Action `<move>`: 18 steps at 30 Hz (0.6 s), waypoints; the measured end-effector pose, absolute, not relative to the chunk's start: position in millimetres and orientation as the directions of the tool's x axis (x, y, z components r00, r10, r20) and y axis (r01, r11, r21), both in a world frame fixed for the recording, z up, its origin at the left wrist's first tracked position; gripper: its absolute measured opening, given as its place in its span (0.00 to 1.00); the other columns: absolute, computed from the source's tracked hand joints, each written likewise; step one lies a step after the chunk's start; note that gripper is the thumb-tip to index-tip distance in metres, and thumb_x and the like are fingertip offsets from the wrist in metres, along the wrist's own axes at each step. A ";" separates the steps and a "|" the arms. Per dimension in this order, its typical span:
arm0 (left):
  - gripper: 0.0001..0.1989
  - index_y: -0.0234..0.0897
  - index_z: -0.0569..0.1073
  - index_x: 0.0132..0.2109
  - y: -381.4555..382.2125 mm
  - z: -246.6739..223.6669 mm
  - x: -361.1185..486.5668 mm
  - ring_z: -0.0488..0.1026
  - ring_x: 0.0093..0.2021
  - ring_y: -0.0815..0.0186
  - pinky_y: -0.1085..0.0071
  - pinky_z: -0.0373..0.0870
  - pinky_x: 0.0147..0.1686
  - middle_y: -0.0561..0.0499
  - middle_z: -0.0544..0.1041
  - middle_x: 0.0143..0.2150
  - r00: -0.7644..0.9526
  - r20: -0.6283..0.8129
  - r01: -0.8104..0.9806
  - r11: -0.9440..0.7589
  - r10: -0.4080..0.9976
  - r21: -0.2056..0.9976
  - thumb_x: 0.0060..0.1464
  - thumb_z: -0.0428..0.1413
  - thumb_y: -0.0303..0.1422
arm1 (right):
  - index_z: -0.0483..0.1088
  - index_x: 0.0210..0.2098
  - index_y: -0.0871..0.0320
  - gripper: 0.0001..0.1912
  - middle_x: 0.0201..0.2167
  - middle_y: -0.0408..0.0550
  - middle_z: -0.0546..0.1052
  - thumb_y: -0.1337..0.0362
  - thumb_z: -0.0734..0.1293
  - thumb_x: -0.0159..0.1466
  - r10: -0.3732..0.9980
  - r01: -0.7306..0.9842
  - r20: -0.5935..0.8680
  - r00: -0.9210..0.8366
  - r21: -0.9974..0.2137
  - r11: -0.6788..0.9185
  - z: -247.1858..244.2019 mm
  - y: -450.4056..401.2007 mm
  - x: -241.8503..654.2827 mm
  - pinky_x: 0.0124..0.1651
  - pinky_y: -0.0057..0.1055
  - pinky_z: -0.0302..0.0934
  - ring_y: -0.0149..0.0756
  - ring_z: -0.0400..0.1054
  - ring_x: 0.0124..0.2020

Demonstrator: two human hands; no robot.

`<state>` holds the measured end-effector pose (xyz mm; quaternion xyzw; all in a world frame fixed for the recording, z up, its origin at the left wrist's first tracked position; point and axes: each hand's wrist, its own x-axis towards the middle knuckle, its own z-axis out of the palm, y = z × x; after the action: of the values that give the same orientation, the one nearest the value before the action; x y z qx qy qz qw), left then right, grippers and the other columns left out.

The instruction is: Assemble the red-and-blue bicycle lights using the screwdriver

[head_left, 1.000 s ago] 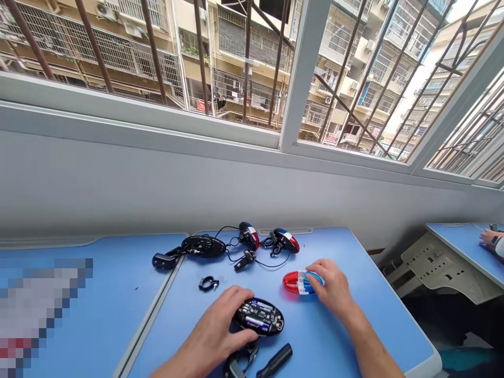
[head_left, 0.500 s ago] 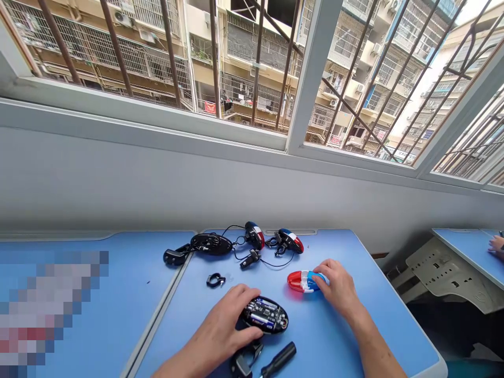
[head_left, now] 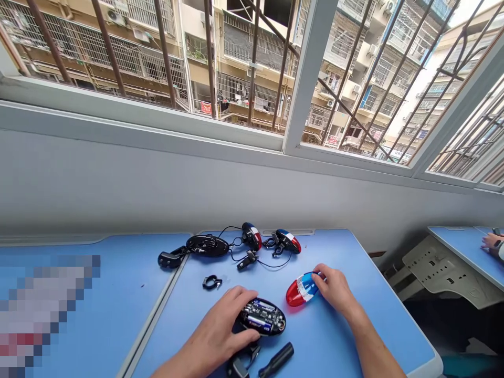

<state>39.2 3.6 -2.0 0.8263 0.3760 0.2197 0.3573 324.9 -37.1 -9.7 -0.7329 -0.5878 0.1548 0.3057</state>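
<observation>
The right fingers (head_left: 319, 279) pinch the blue end of an oval, glossy, see-through plastic cover (head_left: 302, 290), while the left fingers (head_left: 249, 297) and thumb grasp one end of a black oval plastic housing (head_left: 262, 317). The cover has just been swung round from lying crosswise; its red end now slants near and left, which leaves it closer to the housing. It is red at one end and blue at the other, with a pale band across the middle, and it casts a red tint on the blue tabletop (head_left: 326, 346). Whether it rests flat there or is slightly raised, I can't tell.

The housing sits just left of it, open side up, showing silvery-blue batteries beside a dark circuit board. Near the housing, toward me, are a black clamp (head_left: 238, 367) and a tool with a black ribbed handle (head_left: 276, 360). Farther off, to the left, lies a small black ring clamp (head_left: 212, 282). At the far edge are two red, white and blue lamps (head_left: 252, 236) and a black oval unit (head_left: 207, 245) with cables.
</observation>
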 end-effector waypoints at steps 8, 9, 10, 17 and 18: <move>0.20 0.41 0.72 0.47 5.0 -7.0 38.2 0.71 0.42 0.59 0.68 0.68 0.41 0.50 0.73 0.44 0.604 0.126 0.447 -0.465 0.787 0.764 0.44 0.56 0.29 | 0.64 0.41 0.57 0.16 0.17 0.35 0.69 0.54 0.60 0.58 0.929 0.363 -0.042 0.368 -0.913 -0.185 -20.0 -24.2 324.6 0.14 0.23 0.59 0.31 0.69 0.15; 0.20 0.42 0.72 0.47 5.4 -8.0 38.1 0.71 0.42 0.58 0.68 0.68 0.42 0.50 0.73 0.44 0.604 0.136 0.443 -0.472 0.786 0.763 0.44 0.56 0.29 | 0.64 0.42 0.57 0.18 0.19 0.36 0.70 0.53 0.61 0.56 0.928 0.319 -0.054 0.368 -0.930 -0.181 -19.9 -23.1 324.9 0.15 0.24 0.62 0.32 0.70 0.17; 0.19 0.42 0.72 0.47 5.7 -9.0 38.0 0.71 0.42 0.58 0.68 0.68 0.42 0.50 0.73 0.44 0.604 0.143 0.439 -0.478 0.784 0.761 0.44 0.57 0.29 | 0.65 0.43 0.58 0.20 0.21 0.38 0.70 0.53 0.63 0.55 0.928 0.279 -0.067 0.367 -0.943 -0.179 -19.2 -22.2 325.1 0.16 0.25 0.63 0.32 0.71 0.19; 0.20 0.42 0.72 0.48 8.4 -12.8 37.1 0.71 0.42 0.59 0.69 0.69 0.41 0.50 0.73 0.44 0.605 0.162 0.426 -0.489 0.779 0.761 0.44 0.57 0.29 | 0.69 0.39 0.59 0.20 0.24 0.42 0.74 0.53 0.70 0.51 0.930 0.118 -0.135 0.341 -0.976 -0.185 -4.8 -25.6 330.2 0.20 0.25 0.67 0.35 0.74 0.25; 0.20 0.42 0.72 0.48 8.6 -12.9 37.1 0.71 0.42 0.59 0.69 0.69 0.40 0.50 0.73 0.44 0.606 0.164 0.425 -0.491 0.779 0.760 0.44 0.57 0.29 | 0.70 0.39 0.59 0.21 0.24 0.42 0.74 0.53 0.70 0.50 0.935 0.109 -0.138 0.327 -0.977 -0.182 -2.9 -26.9 331.9 0.23 0.26 0.68 0.35 0.75 0.27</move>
<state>37.1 8.6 -12.9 0.8253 0.3646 0.2537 0.3487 331.9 -26.9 -2.9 -0.6464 -0.4037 0.4163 0.4958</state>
